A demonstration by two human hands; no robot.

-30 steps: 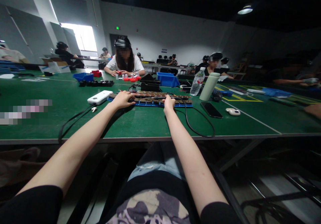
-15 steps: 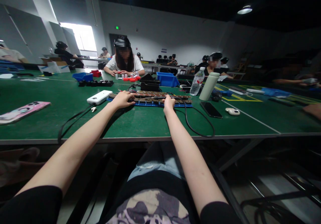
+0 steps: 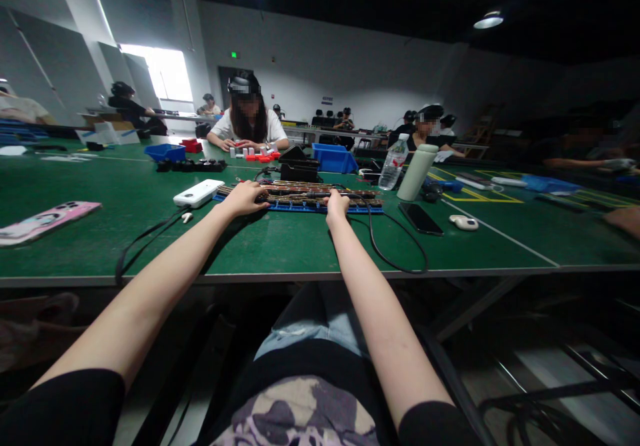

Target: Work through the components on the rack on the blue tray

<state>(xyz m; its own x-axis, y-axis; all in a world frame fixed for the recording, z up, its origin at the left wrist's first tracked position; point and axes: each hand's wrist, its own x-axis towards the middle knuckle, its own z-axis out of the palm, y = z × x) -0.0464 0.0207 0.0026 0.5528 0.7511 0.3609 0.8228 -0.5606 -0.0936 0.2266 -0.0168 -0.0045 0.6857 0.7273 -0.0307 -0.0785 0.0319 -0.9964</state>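
Copper-coloured strips (image 3: 295, 187) lie lengthwise on a blue rack (image 3: 300, 208) on the green table, in front of me. My left hand (image 3: 245, 199) rests over the left part of the strips, thumb and fingers bent apart around their edge; whether it grips one is too small to tell. Closed on a dark, pen-like tool (image 3: 316, 195) with a black cable (image 3: 374, 236), my right hand (image 3: 337, 205) is over the right half of the rack. The tool's tip points left, towards my left hand.
A white power bank (image 3: 199, 194) and an earbud (image 3: 187, 218) lie left. At right stand a water bottle (image 3: 393, 163) and a green flask (image 3: 417, 173), near a black phone (image 3: 421, 219) and a white case (image 3: 464, 223). Behind are a blue bin (image 3: 334, 158) and a person (image 3: 249, 123).
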